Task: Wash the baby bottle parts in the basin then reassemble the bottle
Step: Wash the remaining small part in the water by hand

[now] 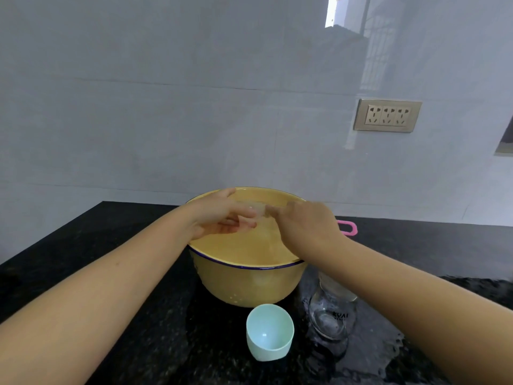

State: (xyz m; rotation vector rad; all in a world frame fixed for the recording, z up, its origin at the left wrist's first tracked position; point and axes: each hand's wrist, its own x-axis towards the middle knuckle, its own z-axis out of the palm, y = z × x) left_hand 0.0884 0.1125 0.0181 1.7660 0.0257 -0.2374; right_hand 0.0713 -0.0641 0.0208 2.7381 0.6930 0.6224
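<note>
A yellow basin (244,282) with a dark blue rim stands on the black counter. Over it, my left hand (222,218) and my right hand (305,226) both pinch a small clear bottle part (259,211), probably the teat; it is blurred. The clear glass bottle body (331,315) lies on its side on the wet counter to the right of the basin. A pale green cap (269,333) sits mouth-up in front of the basin.
A pink handle (348,230) pokes out behind my right wrist. The black counter (125,245) is wet around the bottle. A wall socket (387,115) sits on the tiled wall at the right.
</note>
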